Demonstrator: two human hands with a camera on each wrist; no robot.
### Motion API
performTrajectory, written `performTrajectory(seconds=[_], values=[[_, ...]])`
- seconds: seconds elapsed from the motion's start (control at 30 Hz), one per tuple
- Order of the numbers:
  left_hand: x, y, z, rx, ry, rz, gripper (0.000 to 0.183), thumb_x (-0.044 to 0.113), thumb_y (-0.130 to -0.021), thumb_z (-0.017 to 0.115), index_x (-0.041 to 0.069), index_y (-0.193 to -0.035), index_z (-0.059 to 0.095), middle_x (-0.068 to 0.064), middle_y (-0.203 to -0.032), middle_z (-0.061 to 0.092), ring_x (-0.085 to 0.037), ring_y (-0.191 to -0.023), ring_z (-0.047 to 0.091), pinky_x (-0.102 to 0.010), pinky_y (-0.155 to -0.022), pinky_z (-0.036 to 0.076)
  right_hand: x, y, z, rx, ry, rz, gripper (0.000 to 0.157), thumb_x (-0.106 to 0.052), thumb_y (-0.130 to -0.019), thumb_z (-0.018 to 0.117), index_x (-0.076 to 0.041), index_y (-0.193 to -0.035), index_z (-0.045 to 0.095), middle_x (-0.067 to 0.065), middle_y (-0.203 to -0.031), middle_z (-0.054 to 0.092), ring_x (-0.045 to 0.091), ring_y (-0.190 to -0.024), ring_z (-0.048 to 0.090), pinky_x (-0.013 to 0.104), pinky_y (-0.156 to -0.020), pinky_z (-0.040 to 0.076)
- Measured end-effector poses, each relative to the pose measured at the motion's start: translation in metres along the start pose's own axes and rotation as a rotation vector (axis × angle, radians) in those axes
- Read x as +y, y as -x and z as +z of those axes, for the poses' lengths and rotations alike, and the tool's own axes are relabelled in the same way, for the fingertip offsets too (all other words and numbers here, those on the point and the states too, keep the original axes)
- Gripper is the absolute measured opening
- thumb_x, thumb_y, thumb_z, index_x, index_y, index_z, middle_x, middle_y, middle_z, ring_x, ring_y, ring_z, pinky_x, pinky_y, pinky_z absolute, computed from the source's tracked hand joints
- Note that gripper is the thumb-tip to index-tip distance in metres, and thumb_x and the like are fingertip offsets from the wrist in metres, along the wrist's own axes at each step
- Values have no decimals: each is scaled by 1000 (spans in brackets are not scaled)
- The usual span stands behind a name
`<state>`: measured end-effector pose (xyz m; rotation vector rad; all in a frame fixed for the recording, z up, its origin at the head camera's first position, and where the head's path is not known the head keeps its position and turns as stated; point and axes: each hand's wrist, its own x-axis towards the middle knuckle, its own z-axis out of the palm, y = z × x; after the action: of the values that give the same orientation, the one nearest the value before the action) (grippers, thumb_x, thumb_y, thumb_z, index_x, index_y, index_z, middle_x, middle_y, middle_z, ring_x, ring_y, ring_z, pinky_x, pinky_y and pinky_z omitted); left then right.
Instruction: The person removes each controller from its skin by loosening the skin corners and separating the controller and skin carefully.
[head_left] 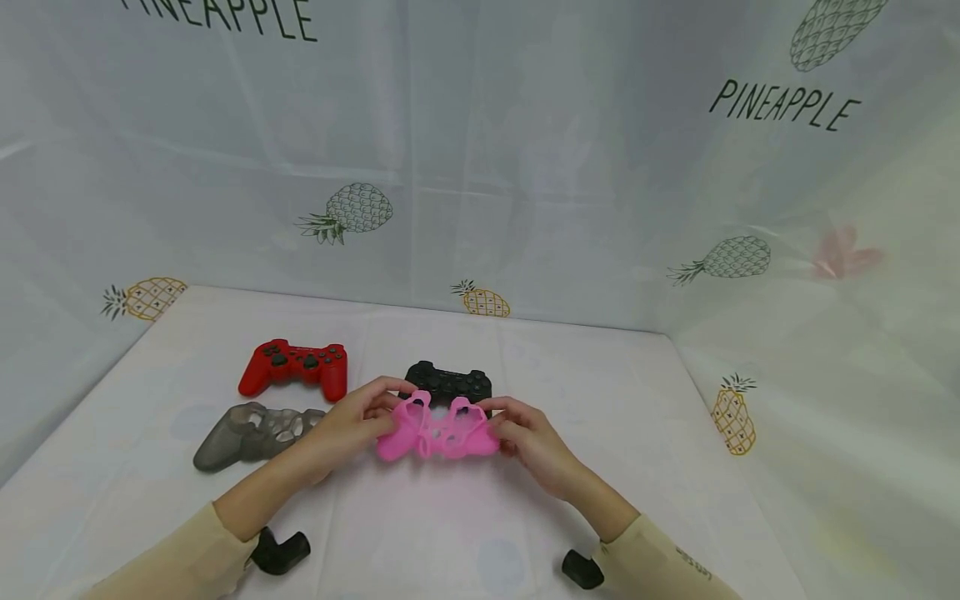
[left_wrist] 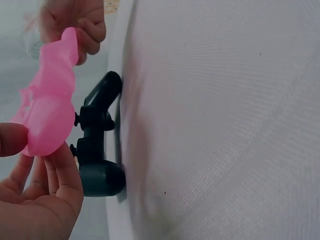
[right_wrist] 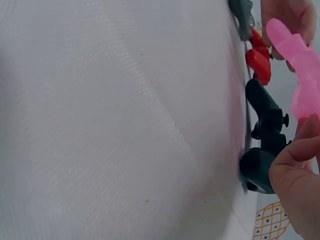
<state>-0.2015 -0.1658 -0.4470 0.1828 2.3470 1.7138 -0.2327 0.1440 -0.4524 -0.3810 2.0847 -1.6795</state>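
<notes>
Both hands hold a pink silicone controller cover (head_left: 437, 443) by its two ends, raised off the table. My left hand (head_left: 356, 425) pinches the left grip between thumb and fingers, as the left wrist view shows. On the opposite grip, my right hand (head_left: 538, 450) has its thumb and fingertips. Just behind the cover, a black game controller (head_left: 448, 383) lies on the table, partly overlapped by the cover in the head view. Its thumbsticks face the cover (left_wrist: 52, 117) in the left wrist view.
To the left lie a red game controller (head_left: 294, 367) and, nearer me, a mottled grey controller cover (head_left: 251, 437), partly hidden behind my left forearm. A white cloth (head_left: 442, 533) covers the table. Pineapple-printed curtains (head_left: 525, 167) hang at the back and sides.
</notes>
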Motion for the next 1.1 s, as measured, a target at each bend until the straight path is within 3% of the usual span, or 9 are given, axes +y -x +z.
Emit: performTrajectory(seconds=[0.1,0.2,0.53,0.7,0.87,1.1], values=[[0,0,0,1,2,-2,45,8,-99,64,24,-141,61,-9,-123,66,-25,-104,63,-32,-87,54,1,-1,-1,25,-10,-25,34,-15,-105,67,-8,-139,66,6,-99,63,17,-84,56,27,-75,50],[0,1,0,13,7,-7,44,7,-100,64,23,-141,60,-9,-122,66,-25,-104,64,-31,-86,54,3,-2,-2,48,-19,-38,38,-9,-102,70,-8,-140,66,8,-106,66,15,-86,60,25,-76,54],[2,4,1,52,28,-17,46,8,-104,62,17,-148,51,-10,-121,69,-23,-106,65,-34,-93,52,-1,0,0,68,-41,-52,46,1,-103,56,-8,-147,53,12,-123,68,19,-97,62,25,-82,53],[3,7,1,62,34,2,36,8,-107,58,15,-138,41,-12,-121,68,-23,-104,61,-32,-91,49,1,1,1,75,-16,-51,44,0,-102,57,-10,-145,53,14,-120,68,22,-101,63,27,-86,54],[1,6,5,26,21,47,26,5,-106,53,15,-129,45,-15,-122,58,-24,-96,60,-34,-85,48,3,2,1,99,10,-46,42,-9,-103,65,-10,-144,55,16,-119,68,23,-100,66,29,-86,56],[1,4,13,47,-28,32,31,5,-106,53,21,-132,52,-14,-132,55,-25,-108,62,-38,-88,50,6,3,-1,115,-7,-62,43,-6,-102,67,-10,-144,54,19,-123,63,23,-95,69,33,-83,62]])
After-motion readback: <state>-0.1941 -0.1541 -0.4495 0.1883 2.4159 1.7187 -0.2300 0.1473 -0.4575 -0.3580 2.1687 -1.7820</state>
